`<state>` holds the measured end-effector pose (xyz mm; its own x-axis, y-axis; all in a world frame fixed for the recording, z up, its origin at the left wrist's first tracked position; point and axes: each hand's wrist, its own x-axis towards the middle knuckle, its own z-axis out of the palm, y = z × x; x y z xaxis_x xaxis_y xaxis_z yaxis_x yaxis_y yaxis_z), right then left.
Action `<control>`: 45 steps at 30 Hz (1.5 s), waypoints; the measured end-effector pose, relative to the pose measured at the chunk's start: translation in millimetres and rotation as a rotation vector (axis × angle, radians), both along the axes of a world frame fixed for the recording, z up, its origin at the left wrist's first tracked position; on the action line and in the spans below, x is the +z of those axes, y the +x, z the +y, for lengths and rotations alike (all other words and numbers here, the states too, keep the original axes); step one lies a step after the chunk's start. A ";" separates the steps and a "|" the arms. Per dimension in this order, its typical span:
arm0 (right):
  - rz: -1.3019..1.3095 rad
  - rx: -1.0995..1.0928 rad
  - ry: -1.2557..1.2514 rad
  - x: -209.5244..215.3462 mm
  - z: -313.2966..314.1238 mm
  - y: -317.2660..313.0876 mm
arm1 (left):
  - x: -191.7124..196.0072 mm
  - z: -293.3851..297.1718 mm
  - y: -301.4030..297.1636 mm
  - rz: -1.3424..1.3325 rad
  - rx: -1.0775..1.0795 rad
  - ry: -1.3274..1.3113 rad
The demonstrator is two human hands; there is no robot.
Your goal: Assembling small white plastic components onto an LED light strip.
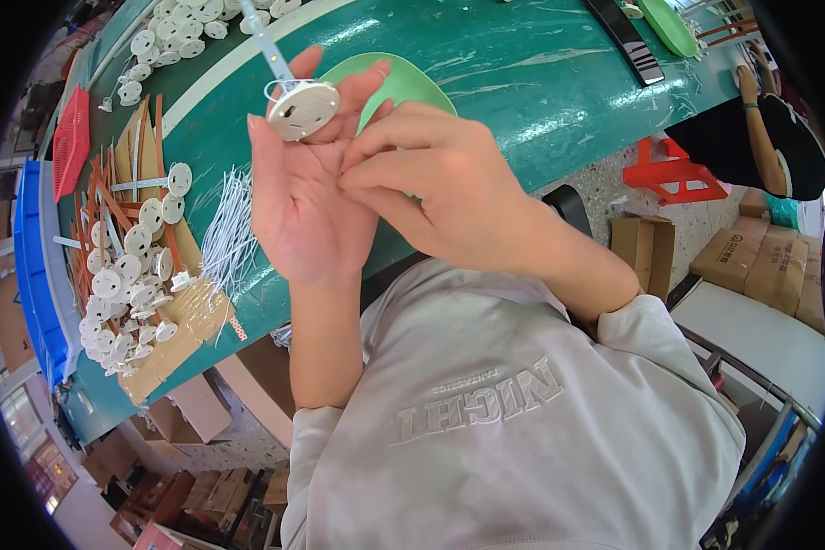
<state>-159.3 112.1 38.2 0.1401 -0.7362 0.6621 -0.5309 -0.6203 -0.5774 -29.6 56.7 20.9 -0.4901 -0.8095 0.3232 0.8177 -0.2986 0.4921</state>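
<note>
My left hand (313,197) is turned palm up, and a round white lamp base (291,117) is held at its fingers, next to the thumb. A thin wire loop shows at the edge of the base. Rising from the base toward the top edge is a narrow LED strip (266,44). My right hand (445,165) reaches across the left palm, thumb and forefinger pinched together. Whatever those fingertips hold, if anything, is too small to make out. Behind both hands lies a green tray (422,89), partly covered by them.
White wires (229,229) lie bundled on the green table (513,60). To the left, many lamp bases (110,284) with brown strips rest on cardboard (179,344). More bases (179,27) are heaped at the back. A red stool (678,174) and another person (752,137) are at the right.
</note>
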 end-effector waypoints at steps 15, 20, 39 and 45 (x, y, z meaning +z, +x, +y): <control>-0.042 -0.121 -0.371 -13.4 11.2 -6.1 | 17.3 8.5 -1.8 0.176 -0.137 -0.021; 0.018 -0.155 -0.291 -9.1 27.4 -9.9 | 24.9 18.4 -2.0 0.057 0.012 0.058; -0.412 -0.248 -0.509 17.8 26.5 -30.9 | 16.8 38.7 -45.9 -0.146 -0.002 -0.259; -0.412 -0.253 -0.494 20.5 25.7 -31.7 | 16.8 40.4 -45.0 -0.159 0.003 -0.257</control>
